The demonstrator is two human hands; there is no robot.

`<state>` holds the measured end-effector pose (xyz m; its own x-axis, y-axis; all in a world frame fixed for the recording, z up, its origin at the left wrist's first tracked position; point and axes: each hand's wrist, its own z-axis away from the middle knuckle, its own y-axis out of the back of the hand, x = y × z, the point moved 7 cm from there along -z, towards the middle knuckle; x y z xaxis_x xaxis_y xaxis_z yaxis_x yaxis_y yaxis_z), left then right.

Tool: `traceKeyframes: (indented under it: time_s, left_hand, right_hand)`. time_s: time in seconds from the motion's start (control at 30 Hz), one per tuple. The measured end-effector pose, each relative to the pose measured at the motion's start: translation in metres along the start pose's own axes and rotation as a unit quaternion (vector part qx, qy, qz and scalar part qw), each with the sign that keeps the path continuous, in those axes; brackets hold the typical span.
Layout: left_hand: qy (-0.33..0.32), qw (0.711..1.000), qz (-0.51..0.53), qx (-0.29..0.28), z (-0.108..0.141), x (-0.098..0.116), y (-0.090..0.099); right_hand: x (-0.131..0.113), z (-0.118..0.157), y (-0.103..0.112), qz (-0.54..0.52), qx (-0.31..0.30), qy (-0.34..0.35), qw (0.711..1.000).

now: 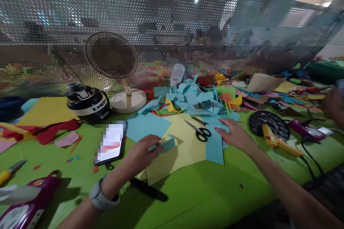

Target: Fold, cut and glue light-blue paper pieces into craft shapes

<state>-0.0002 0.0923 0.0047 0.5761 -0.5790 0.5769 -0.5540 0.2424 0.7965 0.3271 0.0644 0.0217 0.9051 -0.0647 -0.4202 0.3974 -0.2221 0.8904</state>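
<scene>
My left hand (149, 150), with a grey watch on its wrist, pinches a small folded blue paper piece (168, 144) above a pale yellow sheet (185, 150). My right hand (232, 134) has its fingers apart, at the edge of blue paper (215, 150) to the right of the yellow sheet. Black-handled scissors (203, 134) lie between the hands on the sheets, with a dark slim tool (199, 121) just behind them. Another blue sheet (147, 127) lies behind my left hand.
A phone (111, 143), black bottle (90, 103) and fan (129, 100) stand or lie at left. Blue paper shapes (196, 94) are heaped behind. At right are a yellow glue gun (279, 143), a black round tray (259, 123) and another person's hand (334, 105).
</scene>
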Motion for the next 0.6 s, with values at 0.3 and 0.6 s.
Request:
traceKeyframes:
  time_s: [0.3, 0.6]
  left_hand:
    - [-0.029, 0.999, 0.036, 0.017, -0.006, -0.003, 0.004]
    - [-0.043, 0.980, 0.026, 0.193, 0.002, 0.000, 0.018]
  right_hand:
    - [-0.032, -0.024, -0.018, 0.018, -0.045, 0.064, 0.997]
    - [-0.103, -0.072, -0.052, 0.069, -0.050, 0.167, 0.982]
